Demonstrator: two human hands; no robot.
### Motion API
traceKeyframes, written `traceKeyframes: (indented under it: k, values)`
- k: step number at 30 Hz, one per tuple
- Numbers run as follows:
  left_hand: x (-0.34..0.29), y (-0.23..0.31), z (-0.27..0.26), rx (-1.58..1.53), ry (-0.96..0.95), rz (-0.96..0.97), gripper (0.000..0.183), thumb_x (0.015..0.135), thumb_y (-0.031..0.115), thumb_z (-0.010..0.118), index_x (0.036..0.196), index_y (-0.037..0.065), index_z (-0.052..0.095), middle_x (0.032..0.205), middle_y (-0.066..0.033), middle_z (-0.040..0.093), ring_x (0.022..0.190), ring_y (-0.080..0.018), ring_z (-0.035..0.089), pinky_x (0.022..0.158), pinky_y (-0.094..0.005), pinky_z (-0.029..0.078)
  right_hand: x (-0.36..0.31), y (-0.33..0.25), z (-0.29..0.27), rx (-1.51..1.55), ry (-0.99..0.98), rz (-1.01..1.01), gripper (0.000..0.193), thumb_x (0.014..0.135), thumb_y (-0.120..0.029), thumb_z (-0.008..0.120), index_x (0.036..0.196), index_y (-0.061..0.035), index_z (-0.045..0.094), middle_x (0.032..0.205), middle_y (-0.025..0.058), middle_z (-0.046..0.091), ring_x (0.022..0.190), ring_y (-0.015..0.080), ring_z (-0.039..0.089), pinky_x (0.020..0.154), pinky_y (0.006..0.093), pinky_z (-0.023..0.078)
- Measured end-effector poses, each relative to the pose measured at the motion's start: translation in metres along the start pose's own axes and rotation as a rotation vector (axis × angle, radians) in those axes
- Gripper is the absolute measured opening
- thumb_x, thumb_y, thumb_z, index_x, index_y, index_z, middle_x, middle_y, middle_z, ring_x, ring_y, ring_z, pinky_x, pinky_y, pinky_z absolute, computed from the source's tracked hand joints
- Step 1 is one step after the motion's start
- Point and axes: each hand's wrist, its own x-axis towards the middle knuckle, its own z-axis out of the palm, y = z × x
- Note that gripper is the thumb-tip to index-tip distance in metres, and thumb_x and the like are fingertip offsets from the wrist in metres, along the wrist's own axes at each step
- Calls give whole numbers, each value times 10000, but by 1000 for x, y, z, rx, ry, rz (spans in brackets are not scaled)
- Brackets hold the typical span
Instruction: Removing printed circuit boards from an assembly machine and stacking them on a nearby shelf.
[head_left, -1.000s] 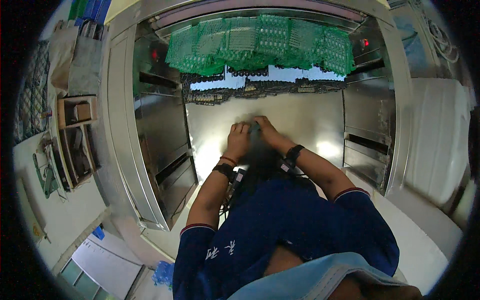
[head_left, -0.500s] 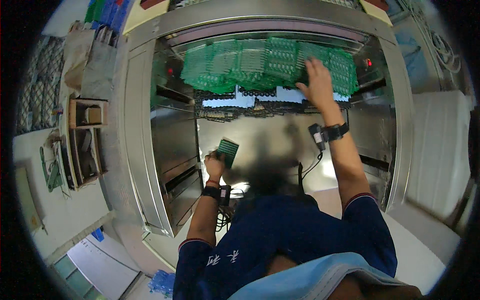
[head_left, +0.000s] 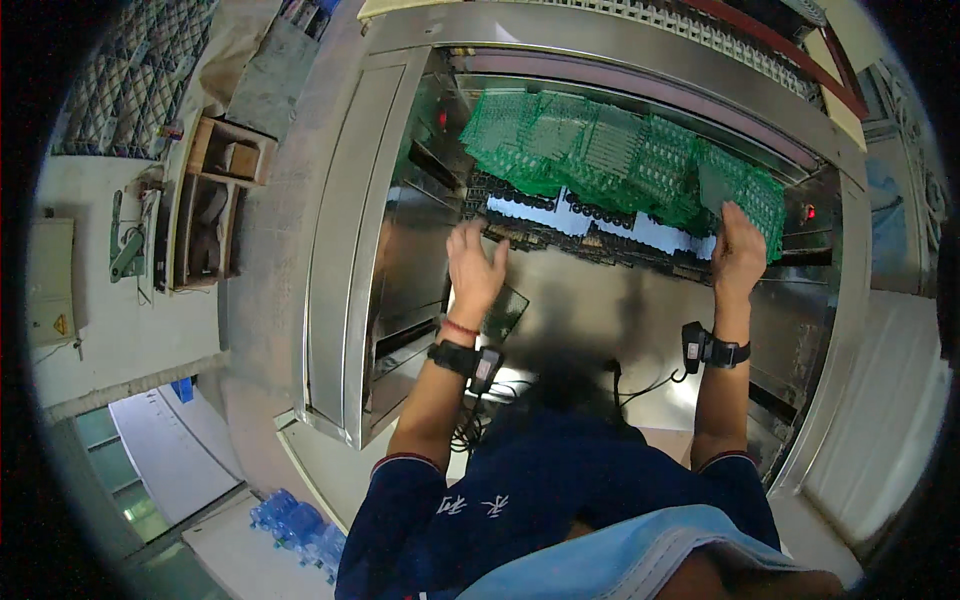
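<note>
Metal worktop [head_left: 575, 285] between upright side panels [head_left: 415, 270]. A dark green board [head_left: 510, 313] lies near its left side. Narrow dark strips [head_left: 622, 250] line its back; beyond them, overlapping green boards [head_left: 610, 145] form a row, their support hidden.

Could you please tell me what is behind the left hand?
Part of a dark green board shows, against the metal surface; whatever the left hand covers cannot be seen.

Counts: one left hand [head_left: 475, 268], one right hand [head_left: 738, 258]. Two wrist straps [head_left: 452, 358], one red bracelet [head_left: 460, 327], one face mask [head_left: 640, 552]. One loose panel [head_left: 507, 312]; overlapping green panels [head_left: 610, 140], many, count unclear. Two red lights [head_left: 810, 212].
</note>
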Motion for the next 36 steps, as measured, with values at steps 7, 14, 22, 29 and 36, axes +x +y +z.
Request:
traceKeyframes:
  k: [7,14,22,29,36]
  values:
    - [128,25,15,13,132,23,511,756,289,662,1106,-33,476,1145,-223,488,1074,-370,451,912,-416,375,54,-54,47,103,32,-124,284,744,-102,593,1028,-104,599,1052,75,618,924,250,589,778,350,456]
    - [196,31,36,273,-298,-373,624,730,377,668,1144,-40,460,1178,-250,494,1105,-384,475,910,-433,411,46,-98,75,122,-93,190,519,759,-444,602,1086,-43,559,1089,131,576,1058,283,493,873,459,343]
    - [206,43,28,346,-310,-399,668,682,422,698,1127,-28,484,1165,-210,512,1076,-348,509,894,-412,438,81,-146,84,-30,-483,468,715,706,-443,657,1206,24,451,1139,196,537,1031,321,477,860,445,324]
    - [196,63,18,387,-228,-256,581,684,351,715,1083,-16,505,1138,-203,513,1027,-339,536,835,-416,465,96,-152,88,156,-463,694,761,656,-402,719,1203,41,431,1126,223,530,1078,353,466,888,461,346]
    - [200,77,12,236,-302,-196,506,677,286,725,1045,16,506,1001,-230,591,945,-370,580,778,-437,482,95,-105,119,583,-495,920,571,659,-294,722,1065,58,530,975,217,607,905,329,601,789,420,466]
